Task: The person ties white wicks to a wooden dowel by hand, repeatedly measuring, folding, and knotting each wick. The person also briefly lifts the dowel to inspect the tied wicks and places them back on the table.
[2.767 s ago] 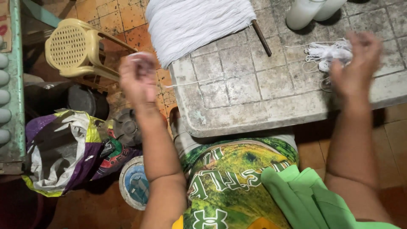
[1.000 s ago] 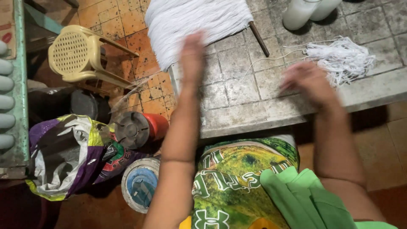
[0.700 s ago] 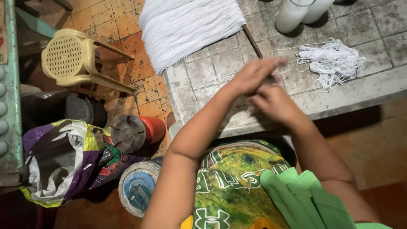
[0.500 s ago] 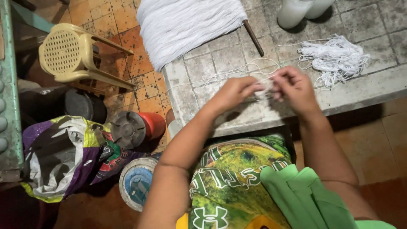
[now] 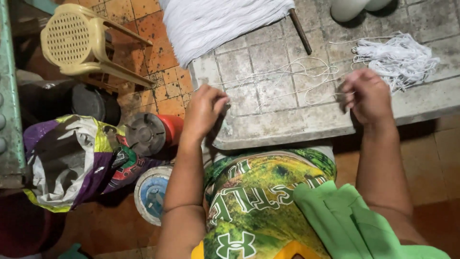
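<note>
Two hands draw a thin white string across a grey tiled surface

The left hand (image 5: pixel 203 109) at the surface's (image 5: pixel 268 127) near-left corner and right hand (image 5: pixel 366 93) near the front edge pinch the string (image 5: pixel 287 76) with closed fingers; it lies in loose, wavy loops between them, below a thick white yarn bundle (image 5: pixel 215 21)

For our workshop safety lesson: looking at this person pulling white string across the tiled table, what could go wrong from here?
1. Loose string lies in loops between the left hand and right hand; pulling might tighten them into a knot.
2. The pile of cut strings sits close to the right hand, so a sweep could scatter or tangle it.
3. The big white skein overhangs the table edge and may slide off if tugged.
</note>
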